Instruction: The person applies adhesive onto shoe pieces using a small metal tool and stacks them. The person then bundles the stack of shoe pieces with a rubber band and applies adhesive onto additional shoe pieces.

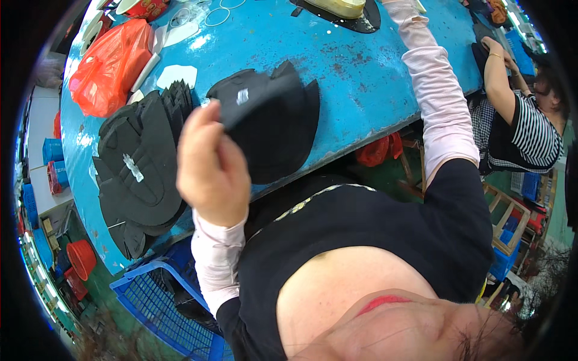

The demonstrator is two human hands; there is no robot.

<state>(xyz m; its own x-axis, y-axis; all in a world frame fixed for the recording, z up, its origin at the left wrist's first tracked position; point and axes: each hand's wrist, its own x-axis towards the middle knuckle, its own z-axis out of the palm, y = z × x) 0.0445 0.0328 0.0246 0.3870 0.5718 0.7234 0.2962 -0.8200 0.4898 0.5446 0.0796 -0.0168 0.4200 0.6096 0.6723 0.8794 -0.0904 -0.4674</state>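
Observation:
My left hand is over the table's near edge, its fingers curled at the left side of a black cut piece. This flat, soft-looking piece has notched edges and a small whitish patch; its upper part is smeared by motion. To the left of the hand lies a stack of similar black cut pieces, the top one with a shiny whitish patch. My right arm, in a pale pink sleeve, stretches to the far edge of the picture. The right hand is cut off there, near a cream-coloured block on a dark piece.
The blue table has worn paint. A red plastic bag, white scraps and clear rings lie at the far left. A blue basket stands below the near edge. A person in a striped top works at the right.

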